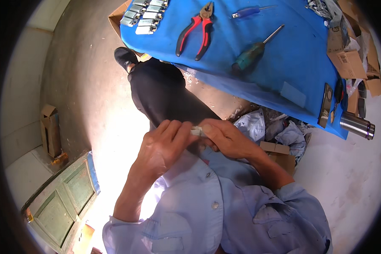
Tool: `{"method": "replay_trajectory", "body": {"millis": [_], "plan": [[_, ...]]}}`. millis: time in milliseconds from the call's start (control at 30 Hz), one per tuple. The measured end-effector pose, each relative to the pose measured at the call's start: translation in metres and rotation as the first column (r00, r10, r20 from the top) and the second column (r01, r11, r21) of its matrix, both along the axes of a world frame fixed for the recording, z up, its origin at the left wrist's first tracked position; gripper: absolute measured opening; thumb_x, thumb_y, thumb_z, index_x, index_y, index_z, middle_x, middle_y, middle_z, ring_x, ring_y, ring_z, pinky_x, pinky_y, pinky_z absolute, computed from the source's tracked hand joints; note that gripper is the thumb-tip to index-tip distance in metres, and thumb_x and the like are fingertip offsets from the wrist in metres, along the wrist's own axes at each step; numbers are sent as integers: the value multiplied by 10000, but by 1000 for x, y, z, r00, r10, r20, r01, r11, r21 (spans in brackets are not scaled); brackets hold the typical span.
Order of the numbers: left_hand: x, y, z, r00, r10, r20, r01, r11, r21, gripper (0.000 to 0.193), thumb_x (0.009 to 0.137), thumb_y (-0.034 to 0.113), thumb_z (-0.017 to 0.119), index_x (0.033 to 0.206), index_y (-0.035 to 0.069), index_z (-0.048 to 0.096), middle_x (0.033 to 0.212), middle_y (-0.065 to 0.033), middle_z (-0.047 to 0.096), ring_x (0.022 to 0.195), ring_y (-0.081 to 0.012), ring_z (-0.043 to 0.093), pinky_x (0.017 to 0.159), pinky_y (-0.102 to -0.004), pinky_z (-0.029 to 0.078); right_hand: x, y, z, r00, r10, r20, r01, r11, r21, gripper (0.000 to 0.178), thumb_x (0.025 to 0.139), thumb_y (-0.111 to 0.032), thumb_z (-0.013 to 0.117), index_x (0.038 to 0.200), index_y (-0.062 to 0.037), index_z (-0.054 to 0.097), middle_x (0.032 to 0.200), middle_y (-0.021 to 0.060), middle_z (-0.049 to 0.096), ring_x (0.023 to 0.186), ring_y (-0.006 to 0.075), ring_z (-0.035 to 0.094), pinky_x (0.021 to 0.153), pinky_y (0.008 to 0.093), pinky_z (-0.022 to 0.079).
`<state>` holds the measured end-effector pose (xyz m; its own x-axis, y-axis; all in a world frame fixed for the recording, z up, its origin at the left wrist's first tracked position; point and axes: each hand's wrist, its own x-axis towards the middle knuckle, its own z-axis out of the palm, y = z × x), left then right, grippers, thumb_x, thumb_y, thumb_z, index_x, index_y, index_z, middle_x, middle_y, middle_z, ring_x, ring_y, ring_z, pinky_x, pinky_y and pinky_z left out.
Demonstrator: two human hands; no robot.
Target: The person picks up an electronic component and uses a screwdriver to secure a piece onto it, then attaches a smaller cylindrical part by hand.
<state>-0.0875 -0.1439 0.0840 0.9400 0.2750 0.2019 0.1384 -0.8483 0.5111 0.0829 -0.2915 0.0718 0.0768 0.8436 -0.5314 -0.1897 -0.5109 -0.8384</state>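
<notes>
My hands meet in front of my shirt, low over my lap. My left hand (167, 142) is closed, fingers curled, pinching one side of a small whitish part (196, 131). From the other side my right hand (228, 137) grips the same part, thumb on top. Fingers cover most of it, so its kind cannot be made out. Beyond the hands, on the blue-covered table (156, 48), lie pliers (205, 17) with red and black handles, a screwdriver with a dark green handle (250, 55) and a smaller blue-handled screwdriver (247, 12).
Several small silver box-shaped parts (146, 23) sit in rows at the table's far left. A metal cylinder (356, 125) and a flat metal tool (325, 106) lie by its right edge. Crumpled plastic bags (252, 123) and cardboard (349, 61) are on the right.
</notes>
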Motion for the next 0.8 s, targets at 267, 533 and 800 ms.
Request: {"method": "replay_trajectory", "body": {"millis": [267,533,800], "plan": [[-12,-2,-23,995,89,43,-90,995,41,244,900,257,802,905,65,651,727,-28,529,621,-177,607,477,-328,489,2,11,0,979,80,185,-100,990,102,359,1079,-267,530,934,26,680,820,120,691,764,194,646,738,356,518],[-13,-20,-45,971,222,84,-226,973,45,229,928,245,785,915,73,635,701,-38,517,578,-193,616,451,-344,470,-7,12,-23,997,-60,40,61,998,-15,484,1113,-385,510,885,15,660,754,59,624,710,144,567,678,337,484],[-13,-26,-41,962,268,54,-265,962,-67,171,932,169,773,936,55,646,730,-70,580,589,-236,639,462,-374,485,-9,14,-28,987,-55,152,46,997,63,520,1124,-409,480,848,-6,660,743,40,604,691,125,541,650,329,461]]}}
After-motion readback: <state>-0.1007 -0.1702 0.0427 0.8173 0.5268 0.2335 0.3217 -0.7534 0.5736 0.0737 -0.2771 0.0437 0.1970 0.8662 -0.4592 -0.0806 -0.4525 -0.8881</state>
